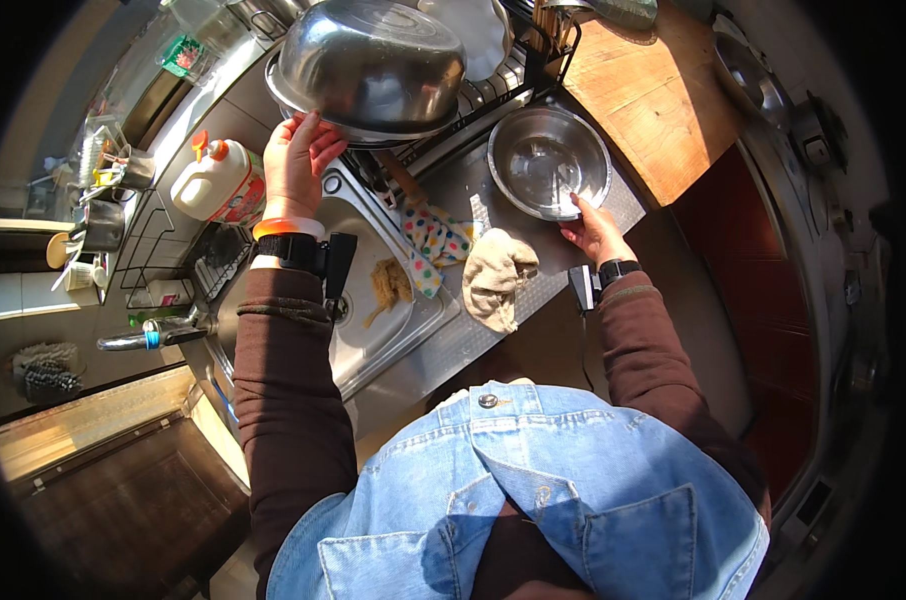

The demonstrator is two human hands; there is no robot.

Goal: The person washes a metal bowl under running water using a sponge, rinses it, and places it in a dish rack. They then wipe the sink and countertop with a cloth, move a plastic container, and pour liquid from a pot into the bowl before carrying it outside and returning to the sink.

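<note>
At the top of the view, a large stainless steel basin (374, 71) lies bottom up over the dish rack. My left hand (299, 150) is at its near left rim, with the thumb laid against the rim and the fingers curled just below. A smaller round bowl (543, 154), shiny and see-through or metal, stands upright on the ribbed steel drainboard (438, 360). My right hand (594, 231) pinches its near rim, thumb inside and fingers outside. Between my hands lie a crumpled beige cloth (498, 277) and a polka-dot cloth (434, 240).
Left of the drainboard is a steel sink (340, 225) with a tan scrubber (391, 285) inside. A faucet (160, 335) and a white detergent jug (220, 184) stand beyond it. A wooden board (648, 97) is at upper right, beside a utensil holder (554, 37).
</note>
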